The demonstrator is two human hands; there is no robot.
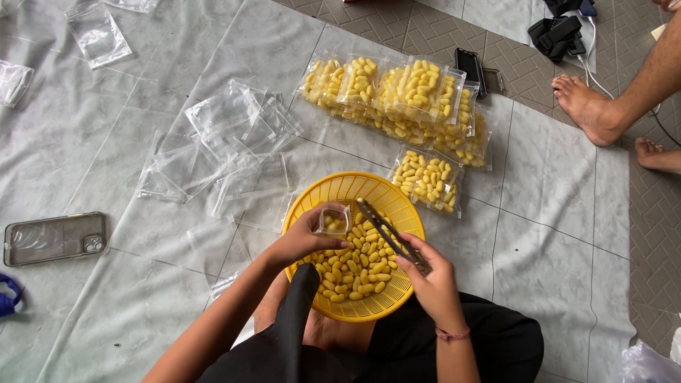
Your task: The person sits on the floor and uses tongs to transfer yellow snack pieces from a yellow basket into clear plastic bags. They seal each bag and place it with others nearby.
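Left hand pinches a small clear bag open over the yellow basket of yellow pellets. Right hand grips metal tongs, tips seemingly empty.

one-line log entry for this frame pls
left hand: holds small clear bag | right hand: holds tongs | under both: yellow basket of yellow pieces

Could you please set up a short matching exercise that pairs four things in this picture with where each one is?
Things:
1. tongs
2. small clear bag
3. phone in a clear case
4. filled packets

Places:
A. on the sheet at far left
B. in the left hand
C. stacked beyond the yellow basket
D. in the right hand

Pairs: 1-D, 2-B, 3-A, 4-C
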